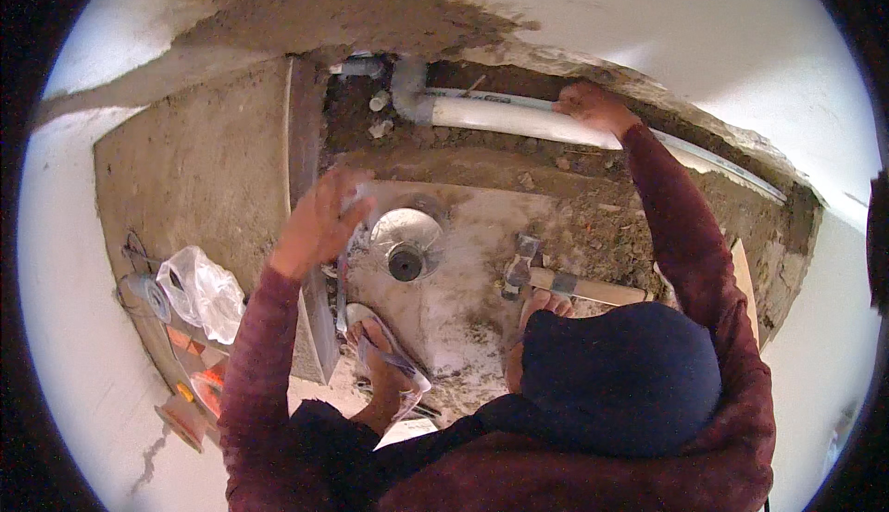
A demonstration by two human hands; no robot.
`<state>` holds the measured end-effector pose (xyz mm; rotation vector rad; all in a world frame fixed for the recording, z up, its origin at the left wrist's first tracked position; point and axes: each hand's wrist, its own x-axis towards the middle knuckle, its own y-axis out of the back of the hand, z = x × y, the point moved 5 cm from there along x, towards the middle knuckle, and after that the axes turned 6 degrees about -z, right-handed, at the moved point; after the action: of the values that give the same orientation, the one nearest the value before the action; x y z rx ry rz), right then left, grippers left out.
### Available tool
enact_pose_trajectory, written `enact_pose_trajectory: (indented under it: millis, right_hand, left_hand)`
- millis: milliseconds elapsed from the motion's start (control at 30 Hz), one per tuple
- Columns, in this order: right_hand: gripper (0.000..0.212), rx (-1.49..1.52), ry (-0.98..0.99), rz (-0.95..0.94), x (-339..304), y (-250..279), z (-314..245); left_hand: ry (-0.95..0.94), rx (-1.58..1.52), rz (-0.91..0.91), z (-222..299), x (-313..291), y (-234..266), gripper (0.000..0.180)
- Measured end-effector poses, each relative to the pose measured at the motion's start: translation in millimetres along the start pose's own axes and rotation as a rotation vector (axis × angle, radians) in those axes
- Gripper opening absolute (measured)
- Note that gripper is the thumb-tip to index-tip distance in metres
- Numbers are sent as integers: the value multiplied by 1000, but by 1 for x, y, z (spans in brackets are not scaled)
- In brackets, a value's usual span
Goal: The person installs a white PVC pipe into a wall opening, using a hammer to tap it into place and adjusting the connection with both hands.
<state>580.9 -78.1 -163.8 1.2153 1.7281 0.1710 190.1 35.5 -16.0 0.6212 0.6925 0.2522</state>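
Observation:
My left hand (324, 218) is raised over the slab's left part, fingers spread and a little blurred; it is left of a shiny silver round object with a dark round end (406, 243). At the far trench, my right hand (597, 110) has its fingers curled over a thin pale pipe (519, 99). Directly in front of that runs a thick white pipe (505, 120), joined at its left end to a grey elbow (409, 95). The undersides of my right fingers are hidden. A sledgehammer (593, 286) with a wooden handle lies on the ground near my feet.
A raised board edge (301, 132) borders the trench on the left. Beyond it lie a clear plastic bag (199, 294), a grey spool (148, 294) and orange items (208, 387). Loose soil and rubble (593, 211) cover the right; white walls surround the space.

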Motion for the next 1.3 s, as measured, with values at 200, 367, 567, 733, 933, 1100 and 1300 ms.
enact_pose_trajectory:
  millis: [200,367,567,733,933,1100,1300]
  right_hand:
    - [25,-348,51,216,9,-23,-1]
    - [16,-9,96,777,-134,-11,-29]
    - [27,375,46,118,-217,-96,-90]
    - [50,-148,126,355,-233,-186,-77]
    - [51,119,-53,10,-237,-164,-103]
    - [59,606,15,177,-268,-144,-106]
    - [63,676,-43,366,-259,-101,-110]
  left_hand:
    - [-186,160,-83,57,-68,-6,66]
    - [-79,131,-96,52,-106,-12,79]
    - [191,96,-845,45,-196,-34,68]
    - [265,309,-468,-7,-158,2,28]
    - [207,659,-201,-94,-121,-105,43]
    - [523,417,-15,-62,-107,-117,58]
    - [183,304,-32,-33,-131,-71,35]
